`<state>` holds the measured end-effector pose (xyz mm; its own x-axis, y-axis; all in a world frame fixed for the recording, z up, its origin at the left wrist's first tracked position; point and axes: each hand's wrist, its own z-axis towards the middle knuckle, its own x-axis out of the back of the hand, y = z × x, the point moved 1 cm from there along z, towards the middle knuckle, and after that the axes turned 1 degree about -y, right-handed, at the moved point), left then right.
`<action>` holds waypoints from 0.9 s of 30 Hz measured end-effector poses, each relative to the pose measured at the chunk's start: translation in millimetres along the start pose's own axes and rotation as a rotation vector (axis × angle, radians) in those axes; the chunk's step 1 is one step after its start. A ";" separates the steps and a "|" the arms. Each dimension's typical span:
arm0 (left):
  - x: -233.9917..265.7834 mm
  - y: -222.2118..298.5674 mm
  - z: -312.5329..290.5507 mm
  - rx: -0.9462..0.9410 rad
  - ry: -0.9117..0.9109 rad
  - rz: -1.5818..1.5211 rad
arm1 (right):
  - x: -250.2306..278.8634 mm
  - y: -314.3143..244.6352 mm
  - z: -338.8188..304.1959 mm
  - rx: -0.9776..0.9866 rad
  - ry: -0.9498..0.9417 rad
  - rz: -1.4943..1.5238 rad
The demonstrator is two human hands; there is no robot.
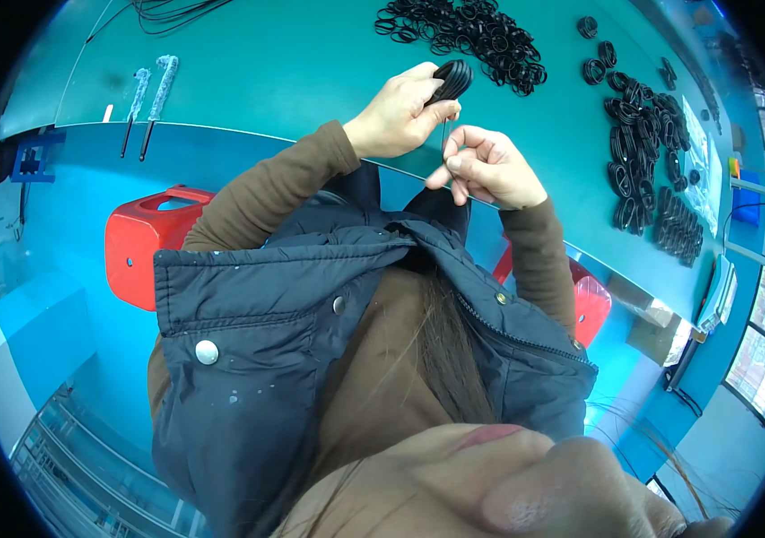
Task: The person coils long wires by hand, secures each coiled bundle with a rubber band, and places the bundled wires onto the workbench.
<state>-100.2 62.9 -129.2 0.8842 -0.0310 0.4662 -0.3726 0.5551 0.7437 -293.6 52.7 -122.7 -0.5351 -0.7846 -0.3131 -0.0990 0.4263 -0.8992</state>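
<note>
My left hand [405,112] is closed around a bundle of black rubber rings [454,81], held above the near edge of the green table. From the bundle a thin black strand [444,134] runs down toward my right hand [487,169]. The thumb and index finger of that hand are pinched together at the strand's lower end, with the other fingers loosely curled. Whether the strand is one stretched ring or a separate cord, I cannot make out. Beyond my hands lies a heap of loose black rings [481,40].
Bundled black rings [638,134] cover the table's right side beside a clear plastic sheet [701,166]. Two dark rods with wrapped ends [165,85] overhang the edge at left. Black cords [172,13] lie at the far left. Red stools [136,251] stand below the table.
</note>
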 end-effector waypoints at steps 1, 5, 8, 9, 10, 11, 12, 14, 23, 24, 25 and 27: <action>-2.0 0.4 -0.6 0.037 -0.003 -0.036 | 0.5 -1.5 -2.4 -0.028 -0.007 0.013; -11.3 -3.6 -7.1 -0.006 -0.029 -0.019 | -4.9 -0.7 -11.5 0.007 0.151 -0.310; -6.5 -7.2 -8.5 0.318 -0.023 -0.246 | -3.8 -24.2 -25.5 0.242 0.290 -1.129; -2.3 -8.6 -7.1 0.297 -0.006 -0.249 | 1.4 -30.3 -31.1 0.267 0.434 -1.114; -4.1 -11.9 -6.6 0.298 -0.012 -0.254 | 4.2 -35.2 -34.8 0.287 0.578 -1.094; -4.7 -13.4 -6.7 0.208 -0.104 -0.118 | 1.0 -46.8 -32.1 0.287 0.576 -1.091; -5.5 -13.2 -8.1 0.118 -0.194 0.019 | -4.9 -61.7 -25.9 0.320 0.517 -1.231; -15.5 -0.8 2.2 0.071 -0.326 0.128 | -7.8 -69.7 -13.2 0.339 0.490 -1.372; -5.6 21.8 -2.1 0.164 -0.277 -0.813 | 6.2 -91.2 12.1 0.087 0.045 -0.879; -4.6 21.5 -2.2 0.163 -0.279 -0.813 | 6.0 -90.3 9.0 -0.043 0.036 -0.570; -3.9 22.5 -2.1 0.143 -0.267 -0.812 | 6.8 -84.4 7.7 0.000 -0.013 -0.520; 1.6 27.5 -2.8 0.184 -0.292 -0.979 | 4.6 -79.2 1.4 0.063 -0.114 -0.389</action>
<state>-108.3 80.4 -109.3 0.7297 -0.6137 -0.3016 0.4128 0.0438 0.9098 -287.1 14.7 -53.3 -0.3714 -0.9281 0.0253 -0.2218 0.0622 -0.9731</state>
